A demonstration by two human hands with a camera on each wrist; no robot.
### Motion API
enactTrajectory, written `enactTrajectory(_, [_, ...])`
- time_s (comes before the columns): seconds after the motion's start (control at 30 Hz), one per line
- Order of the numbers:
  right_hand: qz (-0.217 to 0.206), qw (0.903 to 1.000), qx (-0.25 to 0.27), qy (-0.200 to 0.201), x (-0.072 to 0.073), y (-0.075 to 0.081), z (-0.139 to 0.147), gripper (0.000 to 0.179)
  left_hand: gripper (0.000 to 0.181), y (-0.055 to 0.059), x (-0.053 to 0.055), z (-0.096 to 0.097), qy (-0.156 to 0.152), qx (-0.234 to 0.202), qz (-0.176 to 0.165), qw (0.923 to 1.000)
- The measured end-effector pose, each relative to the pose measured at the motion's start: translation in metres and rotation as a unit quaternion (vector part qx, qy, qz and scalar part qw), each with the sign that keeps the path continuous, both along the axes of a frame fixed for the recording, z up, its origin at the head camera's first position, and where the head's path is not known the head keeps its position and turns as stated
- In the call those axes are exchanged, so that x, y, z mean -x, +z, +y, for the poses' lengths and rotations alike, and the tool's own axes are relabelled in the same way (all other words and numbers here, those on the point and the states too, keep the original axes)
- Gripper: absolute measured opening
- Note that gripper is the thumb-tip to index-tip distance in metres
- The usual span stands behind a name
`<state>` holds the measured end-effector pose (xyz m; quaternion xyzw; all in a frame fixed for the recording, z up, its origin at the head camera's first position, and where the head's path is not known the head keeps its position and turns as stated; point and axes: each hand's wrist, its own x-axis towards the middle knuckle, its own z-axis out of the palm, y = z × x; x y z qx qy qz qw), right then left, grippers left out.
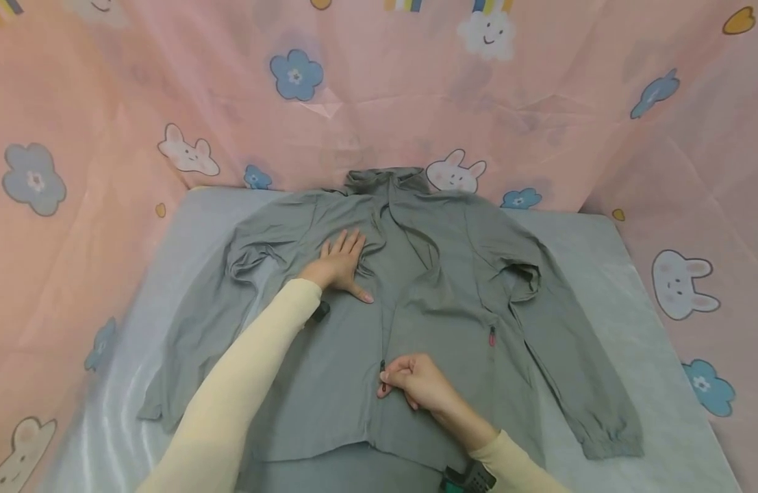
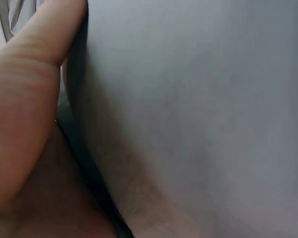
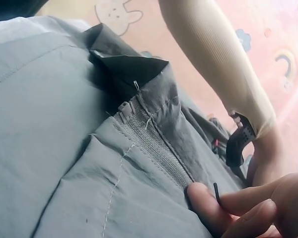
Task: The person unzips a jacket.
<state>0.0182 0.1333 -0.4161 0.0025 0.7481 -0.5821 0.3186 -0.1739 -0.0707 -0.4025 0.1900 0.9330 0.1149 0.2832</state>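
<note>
A grey-green zip jacket lies spread front up, collar at the far side and hem toward me. My left hand rests with fingers spread on the chest panel, thumb pointing toward the front zipper. At the lower front, my right hand pinches the dark zipper pull between thumb and forefinger. In the right wrist view, joined zipper teeth run from the hem to my fingers. Above the pull, the front edges part toward the collar. Close-up grey cloth and part of my left hand fill the left wrist view.
Beneath the jacket is a table with a pale grey-blue cover. A pink curtain printed with rabbits and flowers surrounds it at the back and sides. A pocket zipper pull with a red tip hangs at one side of the jacket.
</note>
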Motion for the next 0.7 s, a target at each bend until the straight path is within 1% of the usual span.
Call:
enactTrajectory(0.17, [-0.002, 1.0, 0.002, -0.006, -0.005, -0.001, -0.001, 0.019, 0.14, -0.001, 0.003, 0.0, 0.0, 0.003, -0.004, 1.0])
enactTrajectory(0.23, [-0.002, 1.0, 0.006, -0.005, -0.007, -0.001, -0.002, 0.019, 0.141, -0.002, 0.004, 0.0, 0.0, 0.001, -0.005, 1.0])
enactTrajectory(0.33, [-0.011, 0.9998, 0.016, 0.002, -0.011, -0.002, -0.002, 0.019, 0.142, -0.005, 0.006, 0.0, -0.001, -0.001, -0.005, 1.0])
enactTrajectory(0.5, [-0.025, 0.9993, 0.024, 0.011, -0.02, -0.002, -0.002, 0.018, 0.142, -0.007, 0.008, -0.002, -0.001, 0.002, 0.0, 1.0])
enactTrajectory(0.57, [-0.026, 0.9993, 0.024, 0.014, -0.025, -0.001, -0.003, 0.019, 0.142, -0.007, 0.008, -0.002, -0.001, 0.0, 0.001, 1.0])
enactTrajectory(0.7, [-0.04, 0.9985, 0.03, 0.024, -0.035, 0.001, -0.003, 0.02, 0.142, -0.007, 0.008, -0.003, -0.002, -0.005, 0.001, 1.0])
